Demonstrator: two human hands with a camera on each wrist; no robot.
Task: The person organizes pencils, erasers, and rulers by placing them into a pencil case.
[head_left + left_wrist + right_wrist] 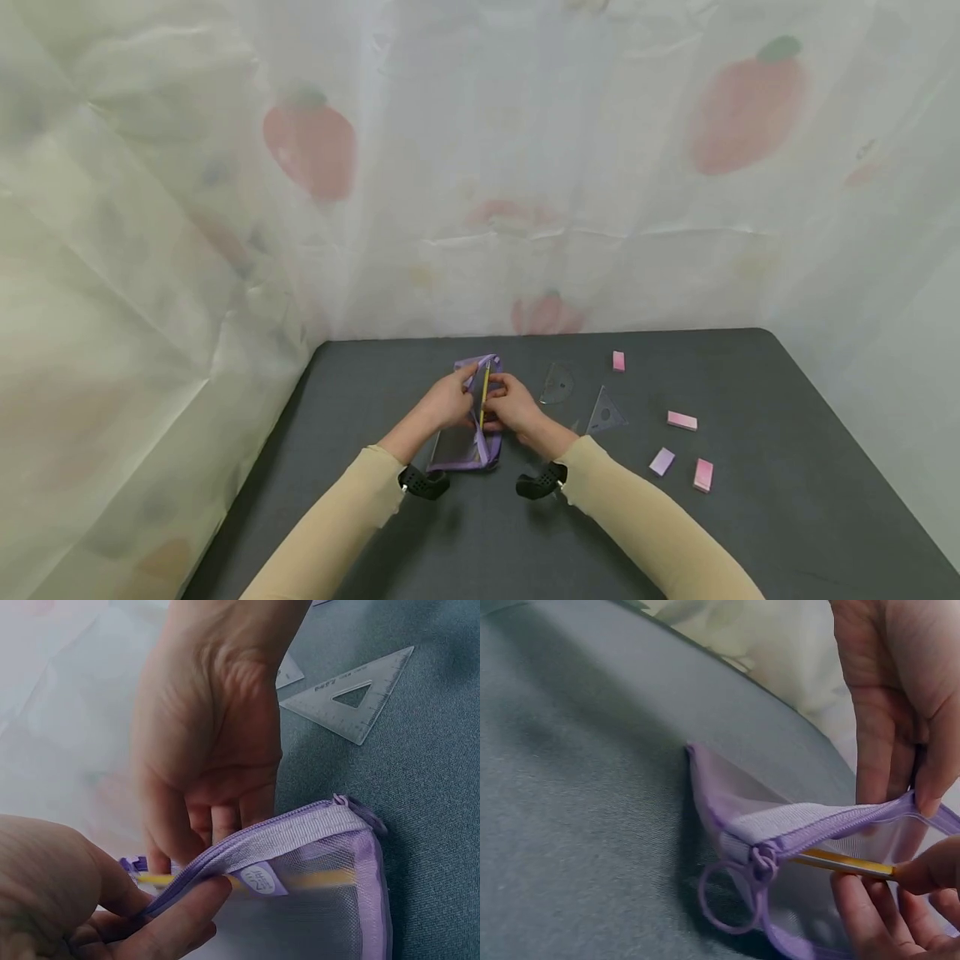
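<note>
Both forearms, in beige sleeves, reach forward and meet over the middle of the dark tabletop (750, 533). The left hand (447, 402) pinches the zipped upper edge of a purple mesh pouch (468, 442), thumb and curled fingers holding the opening apart. The right hand (512, 404) pinches a yellow pencil (484, 392), fingers bent around it, with the pencil lying partly inside the pouch mouth. The pouch's ring pull (727, 900) hangs at one end of the zip. Just right of the hands lie a clear protractor (557, 383) and a clear set square (605, 411). Further right, four small pink erasers (682, 421) are scattered apart.
</note>
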